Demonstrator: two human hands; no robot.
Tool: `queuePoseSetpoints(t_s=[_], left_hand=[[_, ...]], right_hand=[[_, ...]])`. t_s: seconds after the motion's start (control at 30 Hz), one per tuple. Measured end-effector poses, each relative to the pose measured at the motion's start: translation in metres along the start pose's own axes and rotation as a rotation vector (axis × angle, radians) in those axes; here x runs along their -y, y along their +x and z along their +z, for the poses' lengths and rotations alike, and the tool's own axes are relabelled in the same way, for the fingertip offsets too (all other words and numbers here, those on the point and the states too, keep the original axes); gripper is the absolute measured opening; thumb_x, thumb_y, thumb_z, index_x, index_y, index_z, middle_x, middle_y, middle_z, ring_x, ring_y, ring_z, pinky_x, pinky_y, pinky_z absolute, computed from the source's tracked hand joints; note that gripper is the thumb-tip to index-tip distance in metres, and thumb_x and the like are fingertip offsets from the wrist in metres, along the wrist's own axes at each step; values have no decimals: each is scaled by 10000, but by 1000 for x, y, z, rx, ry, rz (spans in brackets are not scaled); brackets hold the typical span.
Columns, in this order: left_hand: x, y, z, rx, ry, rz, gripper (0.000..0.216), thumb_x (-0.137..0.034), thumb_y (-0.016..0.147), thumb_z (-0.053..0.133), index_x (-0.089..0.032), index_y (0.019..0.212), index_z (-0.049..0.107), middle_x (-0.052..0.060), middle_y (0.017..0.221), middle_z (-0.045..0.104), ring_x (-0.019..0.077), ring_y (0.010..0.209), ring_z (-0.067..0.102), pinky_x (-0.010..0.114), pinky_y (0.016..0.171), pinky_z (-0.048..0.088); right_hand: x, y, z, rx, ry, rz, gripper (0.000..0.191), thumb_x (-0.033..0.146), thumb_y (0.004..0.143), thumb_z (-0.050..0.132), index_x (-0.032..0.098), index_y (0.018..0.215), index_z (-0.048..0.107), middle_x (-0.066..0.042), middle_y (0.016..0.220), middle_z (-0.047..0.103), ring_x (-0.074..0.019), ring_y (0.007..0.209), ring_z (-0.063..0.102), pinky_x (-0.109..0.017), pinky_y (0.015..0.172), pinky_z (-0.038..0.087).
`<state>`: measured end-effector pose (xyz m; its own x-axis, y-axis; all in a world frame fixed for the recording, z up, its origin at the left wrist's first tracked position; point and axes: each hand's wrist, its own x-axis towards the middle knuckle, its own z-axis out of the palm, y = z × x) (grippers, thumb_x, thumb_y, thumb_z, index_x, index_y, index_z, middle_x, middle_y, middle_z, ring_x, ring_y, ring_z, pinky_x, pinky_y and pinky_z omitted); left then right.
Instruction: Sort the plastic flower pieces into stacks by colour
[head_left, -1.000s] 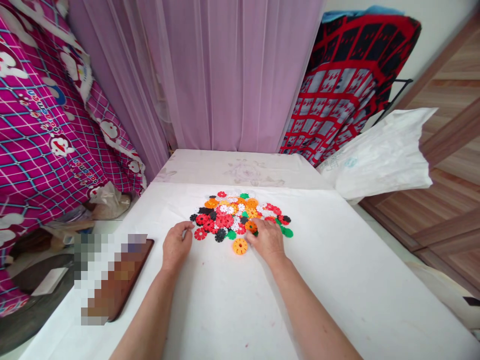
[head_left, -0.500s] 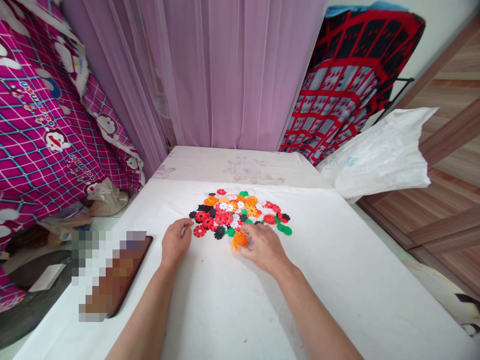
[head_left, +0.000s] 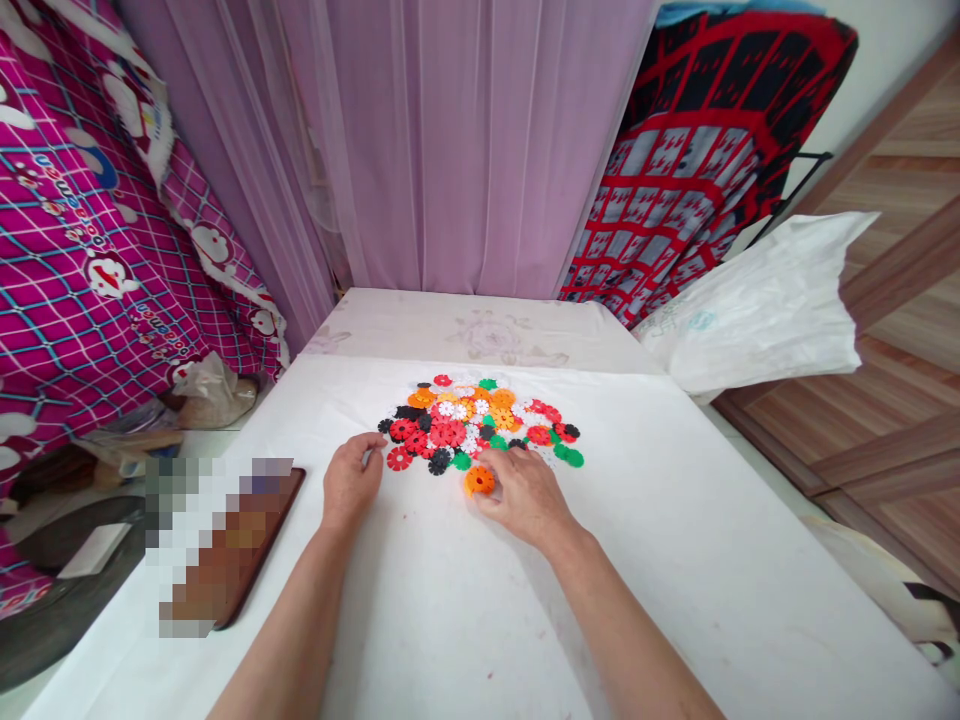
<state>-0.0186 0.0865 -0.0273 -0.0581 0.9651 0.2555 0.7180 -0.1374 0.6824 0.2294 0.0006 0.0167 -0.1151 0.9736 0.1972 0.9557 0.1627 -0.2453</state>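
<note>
While left hand (head_left: 351,484) sits empty, fingers loosely curled apart, right hand (head_left: 529,492) grips orange disc (head_left: 479,482) by its rim, between table's (head_left: 431,620) near edge and pile (head_left: 449,432). Likely light, stiff, slick; pinch rim. Pile: thin, plastic-looking, flower-shaped discs. Pleated curtain (head_left: 457,150) past far edge.

Orange disc (head_left: 480,481), multicoloured disc pile (head_left: 448,432), white tablecloth (head_left: 450,610), purple curtain (head_left: 465,140), magenta checked fabric (head_left: 67,260)

Two hands (head_left: 352,485), one table (head_left: 675,550), one flat device (head_left: 253,545) and one white bag (head_left: 772,310) show. Overlapping discs (head_left: 448,432) number in the dozens.
</note>
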Motion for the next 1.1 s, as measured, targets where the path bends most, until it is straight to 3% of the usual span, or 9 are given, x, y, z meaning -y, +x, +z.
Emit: queuePoseSetpoints(t_s=[0.17, 0.27, 0.37, 0.5, 0.67, 0.87, 0.97, 1.1], left_hand=[[2, 1, 1, 4, -2, 4, 253, -269, 791, 459, -254, 922, 675, 28, 1071, 731, 227, 1016, 651, 363, 900, 505], [2, 1, 2, -4, -8, 15, 246, -256, 784, 459, -256, 901, 676, 21, 1039, 735, 217, 1000, 655, 348, 900, 505], [1, 1, 1, -8, -10, 12, 246, -253, 780, 463, -255, 899, 678, 17, 1031, 736, 211, 991, 656, 341, 903, 505], [0, 0, 0, -4, -2, 3, 255, -261, 783, 459, -256, 917, 676, 24, 1048, 735, 224, 1006, 654, 361, 901, 507], [-2, -1, -1, 8, -1, 7, 254, -268, 787, 453, -256, 913, 674, 26, 1050, 734, 224, 1005, 655, 360, 910, 505], [-1, 0, -1, 1, -2, 6, 256, -277, 789, 449, -255, 909, 674, 28, 1046, 735, 229, 1003, 655, 364, 899, 507], [-1, 0, -2, 9, 6, 3, 260, -271, 789, 448, -252, 915, 675, 30, 1052, 735, 230, 1008, 655, 364, 902, 507], [0, 0, -1, 7, 12, 10, 262, -265, 790, 449, -252, 915, 678, 28, 1048, 734, 226, 1004, 656, 357, 897, 508]], right_hand=[[-4, 0, -7, -12, 29, 2, 333, 278, 732, 657, 237, 1063, 657, -35, 954, 720, -229, 906, 621, -332, 810, 414], [-18, 4, -8, -74, 60, 15, 200, 254, 781, 627, 244, 974, 679, -21, 959, 724, -206, 900, 627, -312, 800, 426], [-37, 14, 0, -154, 65, 106, 143, 209, 843, 559, 243, 879, 693, -14, 934, 728, -190, 899, 627, -299, 806, 434], [-56, 34, 15, -195, 27, 229, 193, 204, 857, 556, 217, 988, 697, -52, 1059, 718, -218, 990, 613, -324, 865, 438], [-60, 56, 21, -152, -34, 157, 271, 215, 830, 606, 212, 1092, 676, -61, 1152, 697, -245, 1063, 589, -367, 942, 413], [-58, 68, 19, -78, -60, 233, 310, 256, 801, 656, 201, 1106, 672, -95, 1108, 704, -269, 1051, 604, -388, 911, 436], [-59, 65, 19, -106, 28, 279, 361, 225, 760, 677, 179, 1116, 656, -97, 1062, 711, -262, 1031, 616, -392, 923, 443], [-54, 47, 12, -189, 332, 328, 421, 228, 721, 685, 196, 1137, 624, -67, 1105, 695, -207, 968, 636, -350, 887, 479]])
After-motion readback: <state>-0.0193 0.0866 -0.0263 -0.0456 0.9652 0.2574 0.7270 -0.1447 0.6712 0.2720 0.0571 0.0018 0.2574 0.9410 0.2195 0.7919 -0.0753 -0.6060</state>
